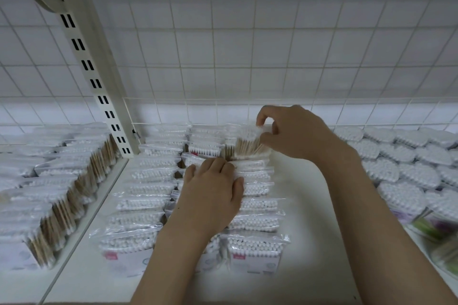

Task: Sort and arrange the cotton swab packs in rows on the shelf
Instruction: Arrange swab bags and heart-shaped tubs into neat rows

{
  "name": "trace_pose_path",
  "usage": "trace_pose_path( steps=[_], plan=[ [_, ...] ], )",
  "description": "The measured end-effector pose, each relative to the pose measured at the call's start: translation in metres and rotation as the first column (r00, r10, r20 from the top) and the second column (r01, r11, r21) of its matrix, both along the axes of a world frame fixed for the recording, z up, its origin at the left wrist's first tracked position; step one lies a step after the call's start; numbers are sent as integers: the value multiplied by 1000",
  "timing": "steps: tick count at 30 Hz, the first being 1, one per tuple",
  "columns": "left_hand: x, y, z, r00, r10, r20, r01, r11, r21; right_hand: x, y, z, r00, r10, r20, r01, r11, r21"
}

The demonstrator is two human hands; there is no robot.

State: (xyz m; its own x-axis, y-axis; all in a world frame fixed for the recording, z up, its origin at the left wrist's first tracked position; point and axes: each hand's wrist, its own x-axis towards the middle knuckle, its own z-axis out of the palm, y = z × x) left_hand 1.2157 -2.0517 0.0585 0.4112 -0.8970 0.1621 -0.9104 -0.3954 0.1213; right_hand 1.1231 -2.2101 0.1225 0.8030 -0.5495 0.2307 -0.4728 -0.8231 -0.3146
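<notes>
Nearest to me, two bare forearms reach in over the front edge of the white shelf (pixel 309 218), and everything here sits relative to the slotted upright post (pixel 99 86) standing at the back left. Just right of that post's foot, three rows of cotton swab packs (pixel 141 195) run from front to back, clear bags standing upright with the white tips showing along their tops. The left hand (pixel 213 188) lies flat on the middle row, fingers straight and pressing down on the pack tops, gripping nothing. Farther right of the post and toward the back wall, the right hand (pixel 292 131) pinches one swab pack (pixel 247 141) between thumb and curled fingers at the far end of the third row; the pack is tilted so its wooden sticks show, and it seems to touch the packs beneath it, though the blur there makes that hard to judge. To the post's left, beyond a divider, more stacked packs (pixel 57 181) stand in leaning rows. Far right of the post, round tubs of swabs (pixel 401 171) crowd the shelf, well apart from the hands. A wire grid (pixel 247 44) backs the shelf behind the post.
</notes>
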Motion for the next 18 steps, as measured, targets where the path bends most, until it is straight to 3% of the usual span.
trace_pose_path(
  steps=[8,12,18],
  plan=[
    [-1,3,-1,1000,-4,3,4,1000,-3,-29,16,13,972,5,236,-23,997,74],
    [-1,4,-1,1000,-3,14,3,1000,-9,-26,19,6,958,57,280,-33,995,-89],
    [-1,4,-3,1000,2,14,-2,1000,-21,-9,18,-10,963,54,265,-15,989,-149]
  ],
)
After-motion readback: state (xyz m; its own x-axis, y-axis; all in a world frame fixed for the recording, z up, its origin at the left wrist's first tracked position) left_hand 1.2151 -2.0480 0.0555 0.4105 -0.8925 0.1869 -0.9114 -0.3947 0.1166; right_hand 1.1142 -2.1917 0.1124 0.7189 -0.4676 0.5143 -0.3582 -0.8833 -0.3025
